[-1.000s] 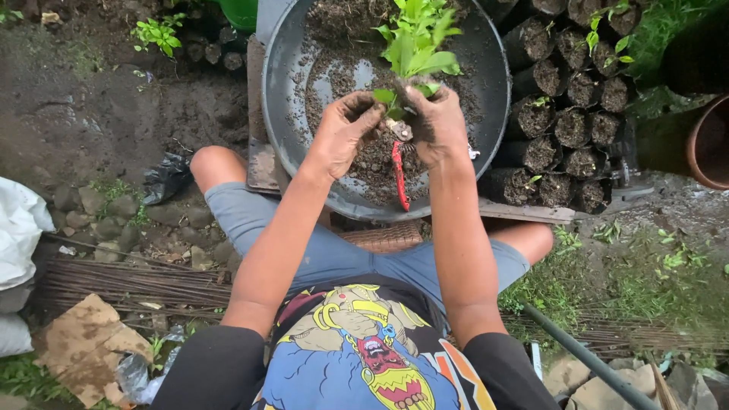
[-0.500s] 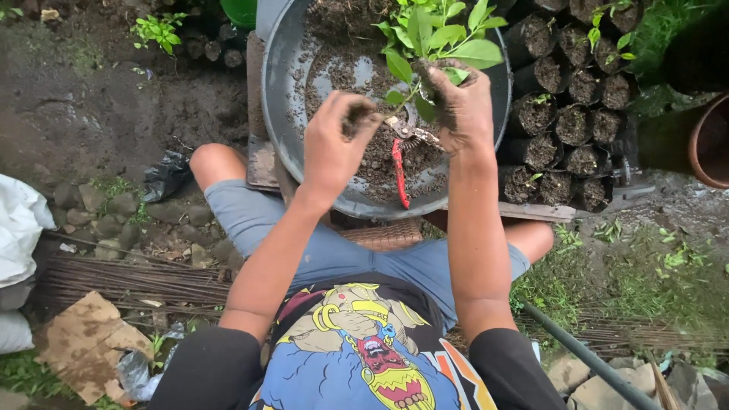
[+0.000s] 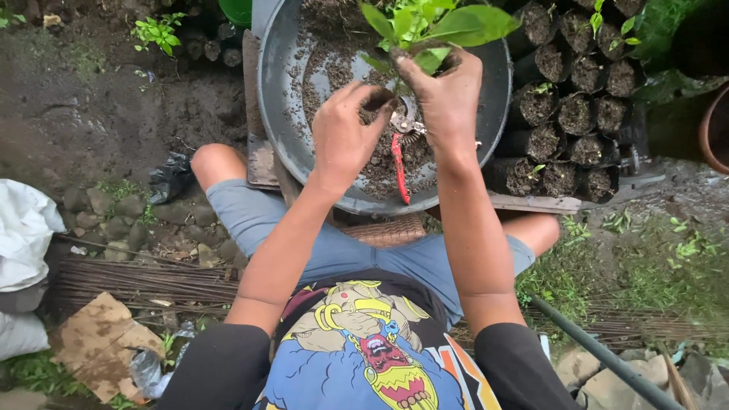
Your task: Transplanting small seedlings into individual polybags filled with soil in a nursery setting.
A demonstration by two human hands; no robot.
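Up over the round grey basin [image 3: 277, 91], the right hand [image 3: 448, 99] is clamped on a leafy seedling [image 3: 425, 23] at its soil-caked base (light, floppy, probably easily bruised: best held low). Left hand [image 3: 345, 137], fingers pinched on soil, sits near red-handled pruners [image 3: 398, 168].

Outdoor garden nursery plot, worked at ground level. Landmark was a large grey metal basin [image 3: 282, 114] holding loose soil. To its right stood rows of black soil-filled seedling bags [image 3: 573, 99], some sprouting; beyond them a terracotta pot [image 3: 715, 129]. Left of the basin lay bare muddy earth [image 3: 91, 99] and small stones [image 3: 114, 220]. Below and right of it grew grass [image 3: 645, 266]; white sacks [image 3: 23, 235] lay far left.
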